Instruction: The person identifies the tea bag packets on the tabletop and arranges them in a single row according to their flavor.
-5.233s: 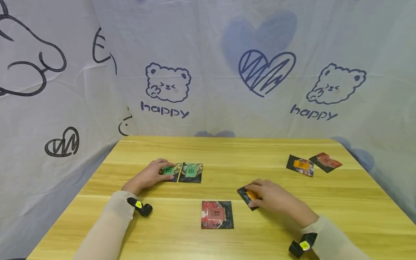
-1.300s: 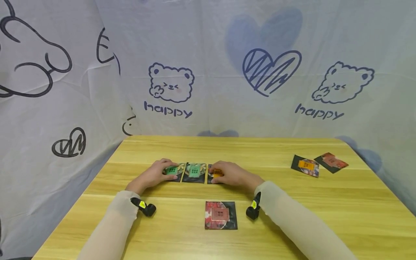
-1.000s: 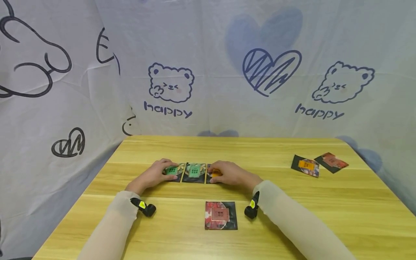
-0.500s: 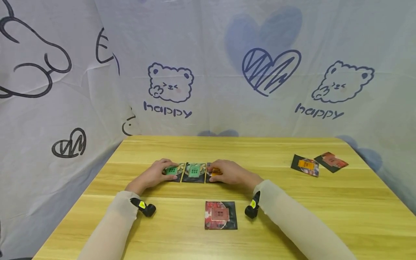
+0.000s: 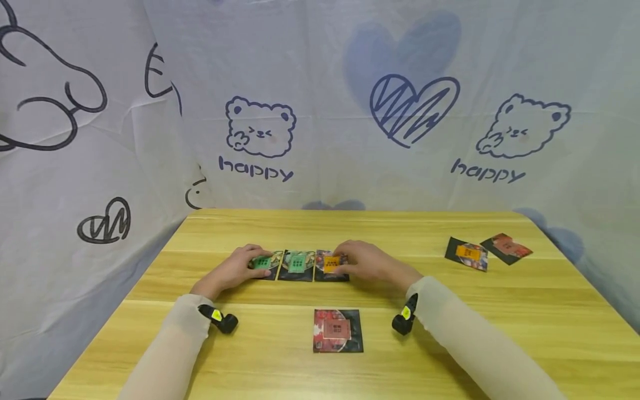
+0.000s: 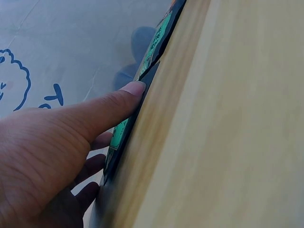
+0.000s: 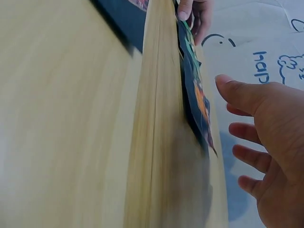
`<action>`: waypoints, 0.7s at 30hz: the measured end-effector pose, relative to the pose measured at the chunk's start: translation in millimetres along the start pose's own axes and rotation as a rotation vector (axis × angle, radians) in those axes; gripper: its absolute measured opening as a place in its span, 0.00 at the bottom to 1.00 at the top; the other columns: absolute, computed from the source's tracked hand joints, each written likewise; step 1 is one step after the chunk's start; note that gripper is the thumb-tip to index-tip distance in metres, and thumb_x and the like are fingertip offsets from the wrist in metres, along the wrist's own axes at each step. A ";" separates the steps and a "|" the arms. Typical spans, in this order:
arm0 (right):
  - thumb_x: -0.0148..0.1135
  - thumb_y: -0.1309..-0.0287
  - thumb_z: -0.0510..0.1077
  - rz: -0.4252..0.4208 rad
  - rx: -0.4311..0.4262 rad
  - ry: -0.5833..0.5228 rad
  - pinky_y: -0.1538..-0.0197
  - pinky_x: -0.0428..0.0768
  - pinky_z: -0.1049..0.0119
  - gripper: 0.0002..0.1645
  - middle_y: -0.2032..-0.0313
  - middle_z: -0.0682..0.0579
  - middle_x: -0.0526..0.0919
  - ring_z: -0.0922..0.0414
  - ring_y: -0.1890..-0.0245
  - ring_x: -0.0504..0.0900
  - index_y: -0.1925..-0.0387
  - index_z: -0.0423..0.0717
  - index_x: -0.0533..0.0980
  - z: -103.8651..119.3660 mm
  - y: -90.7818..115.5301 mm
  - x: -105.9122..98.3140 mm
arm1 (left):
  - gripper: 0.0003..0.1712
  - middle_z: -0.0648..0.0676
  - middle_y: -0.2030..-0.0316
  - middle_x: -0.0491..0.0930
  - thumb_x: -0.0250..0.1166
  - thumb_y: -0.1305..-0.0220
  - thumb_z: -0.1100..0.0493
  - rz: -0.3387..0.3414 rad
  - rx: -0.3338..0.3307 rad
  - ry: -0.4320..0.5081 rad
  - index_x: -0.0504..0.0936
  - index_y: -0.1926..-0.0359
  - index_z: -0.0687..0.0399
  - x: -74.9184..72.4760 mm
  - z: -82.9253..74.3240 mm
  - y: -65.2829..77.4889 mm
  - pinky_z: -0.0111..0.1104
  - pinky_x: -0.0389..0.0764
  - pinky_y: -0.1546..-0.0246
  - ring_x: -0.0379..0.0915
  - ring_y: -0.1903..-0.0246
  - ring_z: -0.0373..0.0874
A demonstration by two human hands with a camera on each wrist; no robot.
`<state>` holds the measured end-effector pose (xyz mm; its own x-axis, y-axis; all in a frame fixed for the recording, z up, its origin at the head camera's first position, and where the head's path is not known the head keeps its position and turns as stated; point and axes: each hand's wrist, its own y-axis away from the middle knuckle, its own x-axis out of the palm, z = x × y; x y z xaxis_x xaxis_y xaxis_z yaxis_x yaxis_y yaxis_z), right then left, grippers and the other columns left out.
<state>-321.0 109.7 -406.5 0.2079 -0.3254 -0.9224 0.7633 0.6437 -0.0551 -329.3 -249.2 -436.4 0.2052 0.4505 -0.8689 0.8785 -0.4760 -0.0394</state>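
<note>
Head view: the left hand (image 5: 232,271) rests on the left green packet (image 5: 262,264), thumb at its near edge and fingers over its left end, probably to keep it from sliding. The hand is moderately spread and lies on the packet rather than clutching it. Just beside that packet is the middle green packet (image 5: 296,264), and next to it the near orange packet (image 5: 329,264). These 3 lie flat on the table (image 5: 240,355) in a straight line, edges close and labels up, which suggests that neat alignment matters.

The right hand (image 5: 372,264) is at the right side of the near orange packet, fingers spread wide, holding nothing. The near red packet (image 5: 338,331) lies squarely by itself on the person's side of the line. Well to the right, the far orange packet (image 5: 467,254) and the far red packet (image 5: 506,248) lie askew, corners meeting; I cannot tell whether they overlap.

From above, the right fingertips seem to cover the orange packet's edge; the right wrist view instead shows a gap between thumb and packet, so the hand looks clear of it. It also catches the left hand at the line's far end. The left wrist view shows the left thumb touching the packet's dark border, with the other fingers behind. Only the head view shows the 2 askew packets.
</note>
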 end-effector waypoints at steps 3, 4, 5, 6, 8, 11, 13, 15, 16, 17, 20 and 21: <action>0.62 0.35 0.56 -0.007 0.025 -0.004 0.37 0.70 0.51 0.28 0.41 0.50 0.76 0.51 0.40 0.73 0.39 0.48 0.75 -6.5 8.2 -3.2 | 0.33 0.67 0.33 0.61 0.65 0.35 0.45 0.001 -0.002 0.003 0.73 0.33 0.53 -0.2 0.1 0.2 0.60 0.61 0.39 0.55 0.35 0.66; 0.61 0.35 0.57 -0.012 0.036 -0.003 0.37 0.69 0.51 0.28 0.40 0.50 0.76 0.51 0.39 0.73 0.38 0.48 0.75 -8.9 11.4 -4.2 | 0.33 0.66 0.33 0.61 0.66 0.35 0.45 0.001 -0.005 0.006 0.73 0.33 0.53 -0.1 0.1 0.0 0.60 0.61 0.38 0.55 0.35 0.66; 0.61 0.34 0.57 -0.015 0.047 -0.005 0.36 0.68 0.50 0.28 0.39 0.50 0.75 0.50 0.38 0.72 0.38 0.48 0.74 -11.0 14.5 -5.4 | 0.33 0.67 0.33 0.61 0.65 0.35 0.45 0.001 -0.001 0.005 0.73 0.33 0.53 -0.2 0.1 0.2 0.60 0.61 0.38 0.55 0.35 0.66; 0.61 0.34 0.56 -0.021 0.058 -0.009 0.35 0.67 0.49 0.29 0.39 0.50 0.75 0.49 0.37 0.71 0.37 0.48 0.74 -13.3 18.1 -6.4 | 0.33 0.66 0.34 0.62 0.65 0.35 0.45 0.001 -0.002 0.006 0.73 0.33 0.53 -0.3 0.0 0.2 0.60 0.61 0.38 0.55 0.35 0.66; 0.61 0.34 0.56 -0.028 0.069 -0.015 0.34 0.66 0.48 0.30 0.37 0.48 0.73 0.48 0.36 0.69 0.36 0.48 0.72 -18.0 23.7 -8.8 | 0.33 0.66 0.34 0.62 0.66 0.35 0.45 0.001 0.001 0.003 0.73 0.33 0.53 -1.0 0.2 0.1 0.60 0.60 0.38 0.55 0.35 0.66; 0.60 0.34 0.56 -0.038 0.079 -0.016 0.34 0.64 0.47 0.31 0.36 0.48 0.71 0.47 0.34 0.67 0.35 0.48 0.71 -24.9 31.5 -12.5 | 0.33 0.67 0.34 0.62 0.66 0.35 0.45 0.005 0.000 0.000 0.73 0.33 0.53 -2.2 -0.6 0.5 0.60 0.60 0.38 0.55 0.35 0.66; 0.60 0.34 0.56 -0.045 0.083 -0.019 0.33 0.63 0.46 0.31 0.35 0.47 0.71 0.46 0.34 0.67 0.34 0.47 0.70 -30.3 36.6 -14.9 | 0.33 0.67 0.34 0.62 0.66 0.35 0.45 0.008 -0.004 0.001 0.73 0.33 0.53 -2.5 -1.2 0.7 0.60 0.60 0.38 0.55 0.35 0.66; 0.60 0.33 0.55 -0.058 0.096 -0.020 0.33 0.62 0.45 0.31 0.35 0.47 0.70 0.45 0.34 0.66 0.34 0.47 0.70 -36.2 42.0 -17.1 | 0.33 0.67 0.34 0.62 0.66 0.35 0.46 0.011 -0.006 0.003 0.73 0.33 0.54 -2.6 -1.7 0.9 0.60 0.59 0.38 0.55 0.35 0.67; 0.61 0.34 0.55 -0.067 0.098 -0.021 0.33 0.62 0.44 0.32 0.35 0.46 0.70 0.45 0.34 0.66 0.34 0.46 0.70 -39.4 44.9 -18.3 | 0.33 0.67 0.34 0.62 0.66 0.35 0.46 0.011 -0.005 0.004 0.73 0.33 0.54 -2.5 -1.7 0.8 0.60 0.59 0.38 0.55 0.35 0.67; 0.61 0.33 0.55 -0.074 0.107 -0.020 0.33 0.62 0.44 0.32 0.35 0.46 0.70 0.44 0.34 0.66 0.33 0.46 0.70 -43.0 47.9 -19.4 | 0.33 0.67 0.34 0.62 0.66 0.35 0.46 0.011 -0.005 0.005 0.73 0.33 0.54 -2.4 -2.0 0.8 0.60 0.59 0.37 0.55 0.35 0.67; 0.60 0.33 0.56 -0.095 0.116 -0.019 0.33 0.62 0.43 0.32 0.34 0.43 0.69 0.43 0.34 0.65 0.33 0.46 0.69 -53.0 56.8 -21.6 | 0.33 0.67 0.34 0.62 0.66 0.35 0.46 0.008 -0.003 0.004 0.73 0.33 0.54 -2.6 -2.7 1.4 0.60 0.60 0.38 0.56 0.35 0.66; 0.60 0.33 0.56 -0.102 0.118 -0.018 0.34 0.62 0.42 0.32 0.34 0.43 0.69 0.42 0.34 0.65 0.33 0.47 0.69 -56.1 60.1 -22.3 | 0.33 0.67 0.34 0.62 0.66 0.35 0.46 0.007 -0.004 0.004 0.73 0.33 0.54 -2.6 -2.9 1.8 0.60 0.60 0.38 0.56 0.35 0.66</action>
<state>-314.0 194.5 -410.6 0.1356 -0.3978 -0.9074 0.8471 0.5215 -0.1021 -327.0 -249.0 -432.8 0.2135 0.4501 -0.8671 0.8785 -0.4767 -0.0311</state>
